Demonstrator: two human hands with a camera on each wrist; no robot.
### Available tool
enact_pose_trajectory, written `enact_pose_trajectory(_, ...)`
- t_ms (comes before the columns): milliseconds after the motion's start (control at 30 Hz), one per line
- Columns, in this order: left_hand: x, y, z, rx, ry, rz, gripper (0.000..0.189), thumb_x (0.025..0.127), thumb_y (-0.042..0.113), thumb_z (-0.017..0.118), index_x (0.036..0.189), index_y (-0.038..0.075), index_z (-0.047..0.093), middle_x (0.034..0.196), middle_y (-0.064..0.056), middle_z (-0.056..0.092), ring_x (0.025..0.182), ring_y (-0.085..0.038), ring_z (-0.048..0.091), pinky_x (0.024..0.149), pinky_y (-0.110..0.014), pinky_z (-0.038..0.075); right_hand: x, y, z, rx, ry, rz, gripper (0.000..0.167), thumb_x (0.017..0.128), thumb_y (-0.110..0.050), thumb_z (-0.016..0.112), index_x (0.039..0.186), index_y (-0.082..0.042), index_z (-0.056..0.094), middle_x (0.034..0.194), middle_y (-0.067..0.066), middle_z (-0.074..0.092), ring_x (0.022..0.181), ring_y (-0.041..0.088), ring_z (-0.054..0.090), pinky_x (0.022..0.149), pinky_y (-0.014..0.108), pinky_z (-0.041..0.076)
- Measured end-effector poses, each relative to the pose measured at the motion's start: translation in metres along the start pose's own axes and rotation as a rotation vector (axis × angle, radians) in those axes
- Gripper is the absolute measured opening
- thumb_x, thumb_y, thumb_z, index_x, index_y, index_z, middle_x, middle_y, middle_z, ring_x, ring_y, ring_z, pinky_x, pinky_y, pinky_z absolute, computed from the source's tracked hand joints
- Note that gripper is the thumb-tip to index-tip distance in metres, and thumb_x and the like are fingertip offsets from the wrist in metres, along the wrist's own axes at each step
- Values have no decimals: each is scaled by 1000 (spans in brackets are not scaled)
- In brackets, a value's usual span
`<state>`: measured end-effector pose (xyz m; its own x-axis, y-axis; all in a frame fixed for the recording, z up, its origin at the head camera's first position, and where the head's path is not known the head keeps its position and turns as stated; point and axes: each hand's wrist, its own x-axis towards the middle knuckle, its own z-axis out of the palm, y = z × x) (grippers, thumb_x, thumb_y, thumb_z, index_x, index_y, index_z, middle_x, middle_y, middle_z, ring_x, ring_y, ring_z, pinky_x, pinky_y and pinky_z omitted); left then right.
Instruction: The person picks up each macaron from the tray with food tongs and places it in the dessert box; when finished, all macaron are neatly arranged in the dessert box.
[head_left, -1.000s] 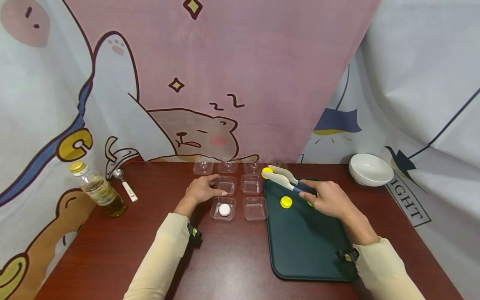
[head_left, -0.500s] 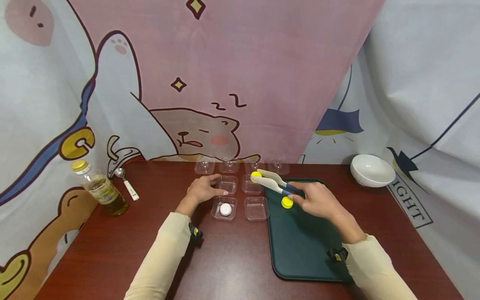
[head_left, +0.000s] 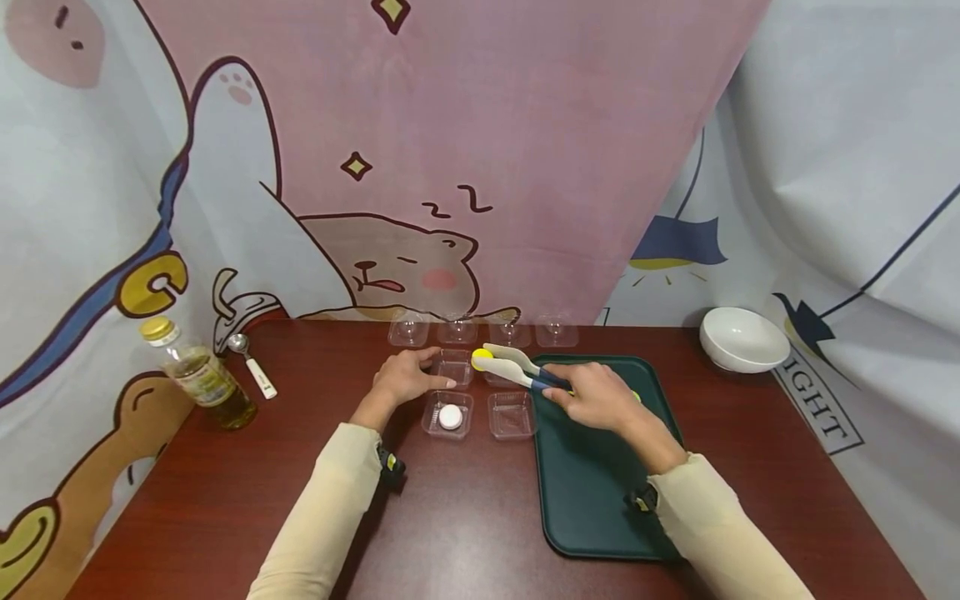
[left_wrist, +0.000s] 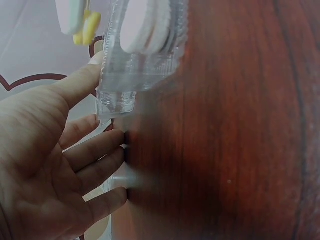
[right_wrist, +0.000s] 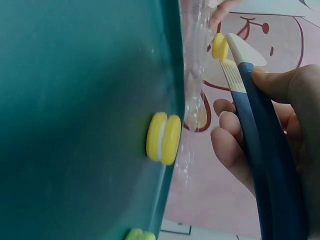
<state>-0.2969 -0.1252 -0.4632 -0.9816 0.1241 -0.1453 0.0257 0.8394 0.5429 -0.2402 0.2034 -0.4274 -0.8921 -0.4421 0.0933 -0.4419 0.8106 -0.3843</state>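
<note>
Hold the tongs (head_left: 502,369) midway along the blue handles, expecting light, springy arms. Treat the yellow macaron (head_left: 480,358) as light and probably brittle, perhaps smooth enough to slide, and best taken by opposite sides of its round rim with a gentle squeeze. Hard to tell whether real pastry or moulded toy. Nearest, low in the right half of the frame, partly under the right sleeve (head_left: 727,537): a dark green tray (head_left: 592,517). A little farther, just below centre: a white macaron (head_left: 450,417) inside a clear box (head_left: 431,418). Level with the tray's upper part: the right hand (head_left: 600,396), with thumb and fingers curled round the tongs' handles. Beyond those fingertips, near the middle of the frame: the yellow macaron, between the narrowed white tips and touched by no finger. Just left of that: a second box (head_left: 456,368), with the left hand (head_left: 405,377) at its left side, fingers spread wide, thumb apparently touching. Not possible to tell whether above the rim or beside it. Farthest, upper middle: clear lids (head_left: 557,331).
</note>
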Motion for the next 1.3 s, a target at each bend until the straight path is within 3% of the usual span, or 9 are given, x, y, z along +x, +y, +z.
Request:
enact_pose_trajectory(567,0,2,-2,12,6,14,82,80,57,80,151,28,50,140,-1,64,139,-39,50,107,-58,44,25,-21,16,-22,-58,-25,47,99,-31,66,141,-10,61,58,-7,48,44,6,35,43,24,27)
enact_pose_trajectory(967,0,1,-3,26,10,2,82,79,58,80,150,31,51,138,-1,66,137,-41,51,103,-58,45,33,-31,19,-136,-66,-46,44,98,-32,67,138,-13,64,70,-5,54,53,9,43,48,26,33)
enact_pose_trajectory(1300,-2,0,-1,-2,1,-2,81,80,56,80,151,28,50,139,-4,66,139,-40,49,107,-58,42,35,-36,19,-150,-87,-16,44,98,-33,68,138,-14,64,68,-5,54,53,9,45,48,26,34)
